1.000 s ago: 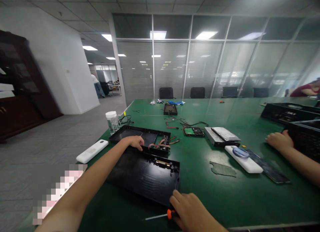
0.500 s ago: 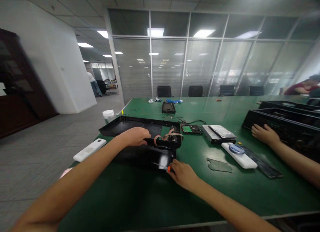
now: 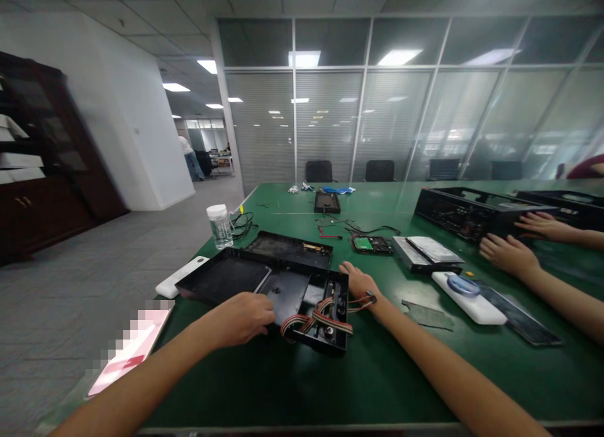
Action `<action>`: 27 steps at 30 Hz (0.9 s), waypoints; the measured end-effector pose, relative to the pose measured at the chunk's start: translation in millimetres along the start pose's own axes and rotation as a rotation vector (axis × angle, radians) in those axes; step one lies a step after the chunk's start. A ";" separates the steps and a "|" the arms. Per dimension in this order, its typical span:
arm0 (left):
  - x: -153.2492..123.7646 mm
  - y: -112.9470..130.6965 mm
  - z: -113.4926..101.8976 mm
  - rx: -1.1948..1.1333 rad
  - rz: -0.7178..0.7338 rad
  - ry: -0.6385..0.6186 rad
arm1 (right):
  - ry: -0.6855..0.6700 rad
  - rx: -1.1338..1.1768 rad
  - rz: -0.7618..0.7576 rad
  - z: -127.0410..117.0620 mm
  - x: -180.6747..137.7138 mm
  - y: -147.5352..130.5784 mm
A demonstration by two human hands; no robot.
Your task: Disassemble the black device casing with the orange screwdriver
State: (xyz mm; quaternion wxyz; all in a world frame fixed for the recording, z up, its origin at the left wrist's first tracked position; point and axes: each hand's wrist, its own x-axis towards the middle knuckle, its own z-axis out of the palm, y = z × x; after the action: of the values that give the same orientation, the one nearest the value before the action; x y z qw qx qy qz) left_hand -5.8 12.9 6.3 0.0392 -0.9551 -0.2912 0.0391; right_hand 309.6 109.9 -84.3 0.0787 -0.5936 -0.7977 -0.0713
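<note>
My left hand (image 3: 250,317) is closed on the near edge of a shallow black casing (image 3: 287,292), which sits tilted over the table. Striped ribbon cables (image 3: 321,317) loop out of its right end. My right hand (image 3: 357,281) is by the casing's far right corner, fingers curled and partly hidden; what they hold, if anything, does not show. Cable ends pass close to that wrist. Just beyond the casing lies a flat black panel (image 3: 295,247) with a brassy strip on it.
Left stand a clear jar (image 3: 219,226), a white device (image 3: 177,278) and a pink-and-white item (image 3: 134,352). Rightward are a green circuit board (image 3: 372,244), a silver drive (image 3: 427,253) and a white device with a blue disc (image 3: 467,295). Another person's hands (image 3: 512,258) touch a black chassis (image 3: 472,214).
The casing has come nearer me, and the black panel that was in front of it now lies beyond. My right hand has moved away from me; the orange-tipped screwdriver no longer shows.
</note>
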 end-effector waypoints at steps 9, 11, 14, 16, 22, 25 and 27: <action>-0.3 -13.5 34.4 -0.059 -0.105 -0.082 | 0.052 0.204 0.208 18.8 -6.0 61.0; 2.2 -26.1 33.5 -0.125 -0.181 -0.136 | 0.081 0.287 0.212 18.6 -3.6 53.2; 13.0 -51.2 26.4 -0.336 -0.250 -0.257 | 0.101 0.367 0.172 16.2 -2.7 35.0; 27.2 -68.4 23.8 -0.437 -0.261 -0.249 | 0.093 0.402 0.136 13.8 -4.6 22.2; 83.7 -101.7 57.3 0.004 -0.286 0.070 | 0.078 0.431 0.039 9.9 -11.4 0.8; 98.2 -110.7 80.7 0.221 -0.223 0.106 | 0.051 0.422 0.055 12.5 -9.7 5.4; 100.1 -116.6 89.9 0.299 -0.130 0.132 | 0.054 0.408 0.075 15.3 -7.6 11.8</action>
State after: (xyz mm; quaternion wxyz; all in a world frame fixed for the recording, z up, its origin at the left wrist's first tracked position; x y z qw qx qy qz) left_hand 3.8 170.0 -76.9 0.2024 -0.9183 -0.3399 0.0168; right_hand 322.4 109.4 -100.6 0.2212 -0.5925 -0.7705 0.0790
